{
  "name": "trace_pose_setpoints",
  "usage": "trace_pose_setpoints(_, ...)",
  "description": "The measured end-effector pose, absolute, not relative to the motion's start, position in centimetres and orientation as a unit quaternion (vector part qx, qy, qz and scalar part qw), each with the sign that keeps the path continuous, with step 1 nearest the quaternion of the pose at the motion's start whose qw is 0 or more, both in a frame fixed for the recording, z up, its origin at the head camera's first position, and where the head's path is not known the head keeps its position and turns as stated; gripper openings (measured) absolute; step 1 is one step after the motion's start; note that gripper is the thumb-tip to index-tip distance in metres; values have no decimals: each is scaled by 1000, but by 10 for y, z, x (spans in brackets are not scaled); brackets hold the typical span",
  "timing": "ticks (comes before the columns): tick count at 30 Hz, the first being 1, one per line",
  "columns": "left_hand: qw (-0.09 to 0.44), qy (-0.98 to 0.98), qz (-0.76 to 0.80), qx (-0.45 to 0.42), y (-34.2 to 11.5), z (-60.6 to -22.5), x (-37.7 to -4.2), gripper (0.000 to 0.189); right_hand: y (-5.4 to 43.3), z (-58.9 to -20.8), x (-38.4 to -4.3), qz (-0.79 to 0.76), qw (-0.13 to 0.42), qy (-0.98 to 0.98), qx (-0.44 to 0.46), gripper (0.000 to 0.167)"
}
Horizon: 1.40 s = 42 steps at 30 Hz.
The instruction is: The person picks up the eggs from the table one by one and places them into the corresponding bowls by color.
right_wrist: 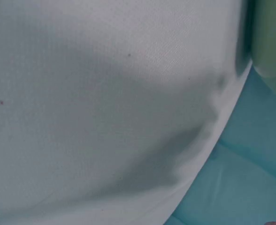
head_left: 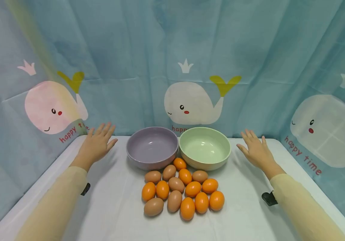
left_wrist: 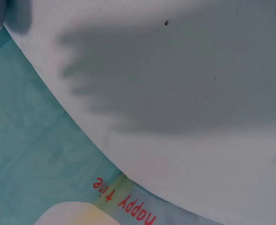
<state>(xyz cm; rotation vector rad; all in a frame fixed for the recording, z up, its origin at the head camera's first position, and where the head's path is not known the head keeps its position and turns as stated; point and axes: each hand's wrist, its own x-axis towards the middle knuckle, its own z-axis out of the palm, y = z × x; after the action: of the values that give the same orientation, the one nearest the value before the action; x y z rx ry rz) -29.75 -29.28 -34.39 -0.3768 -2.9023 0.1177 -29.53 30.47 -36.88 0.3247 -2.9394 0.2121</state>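
While I am standing by the white table [head_left: 116, 204], I am noting fifteen eggs lying on it, loose and closely grouped in front of two bowls: nine orange eggs [head_left: 193, 189] and six brown eggs [head_left: 176, 184], the two colours lying mixed. The purple bowl [head_left: 152, 148] is sitting on the left and the green bowl [head_left: 205, 148] just beside it on the right; whether their rims are touching, I am not able to tell. One orange egg is lying close in front of the place where they are meeting or nearly meeting.

The left hand [head_left: 98, 144] is hovering by the far left part of the table, fingers extended and spread; its grip is holding nothing. The right hand [head_left: 258, 152] is hovering to the right of the green bowl, fingers likewise extended; its grip is also holding nothing. Both wrist views are showing hand shadows [left_wrist: 152, 79] on the table and no egg.

On progress, nothing is showing as done. Neither bowl is containing an egg, and neither hand is touching one. I am judging the work to be standing at its start, with all fifteen eggs outstanding.
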Motion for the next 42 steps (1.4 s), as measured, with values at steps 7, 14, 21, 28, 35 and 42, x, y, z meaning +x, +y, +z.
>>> trace_pose_setpoints(7,104,-983,42,-146,-287,-343,-291,67,292,-366,-286,80,99,-982,138,74)
trace_pose_setpoints(14,102,-981,29,-163,-280,-343,-289,66,280,-367,-278,93,111,-975,166,71)
trace_pose_setpoints(21,103,-980,22,-167,-275,-344,-285,65,274,-369,-270,112,117,-971,178,69)
trace_pose_setpoints(28,108,-978,17,-175,-269,-343,-277,65,270,-371,-267,128,120,-968,182,70)
trace_pose_setpoints(35,105,-978,8,-177,-267,-346,-275,66,265,-372,-261,152,117,-965,182,70)
trace_pose_setpoints(42,116,-976,2,-186,-266,-354,-274,65,260,-376,-257,203,105,-959,170,73)
